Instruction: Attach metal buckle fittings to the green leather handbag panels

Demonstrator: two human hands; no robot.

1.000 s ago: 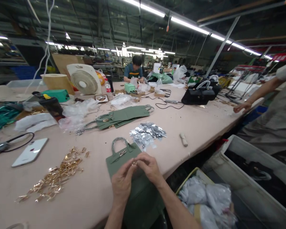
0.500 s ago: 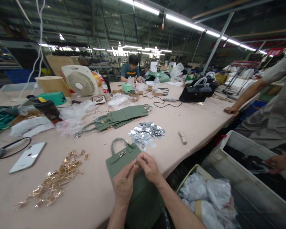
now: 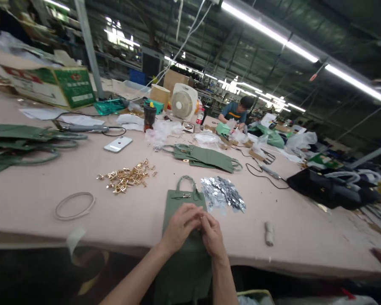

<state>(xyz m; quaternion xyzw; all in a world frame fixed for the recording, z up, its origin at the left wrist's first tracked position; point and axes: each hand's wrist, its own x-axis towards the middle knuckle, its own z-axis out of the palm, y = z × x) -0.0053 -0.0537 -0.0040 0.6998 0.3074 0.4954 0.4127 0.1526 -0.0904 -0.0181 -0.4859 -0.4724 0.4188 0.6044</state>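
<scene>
Beneath bent fingers [image 3: 188,214], smooth green bag [image 3: 189,262]

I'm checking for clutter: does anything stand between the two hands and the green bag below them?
Nothing visible does: the left hand and right hand are right over the green bag. The pile of silver pieces lies just right of the bag, not in between.

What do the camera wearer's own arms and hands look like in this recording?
The left hand and right hand are ungloved. The left forearm and right forearm are bare as far as they show, with no sleeve, watch or bracelet visible. The fingers are too blurred to rule out a ring.
</scene>
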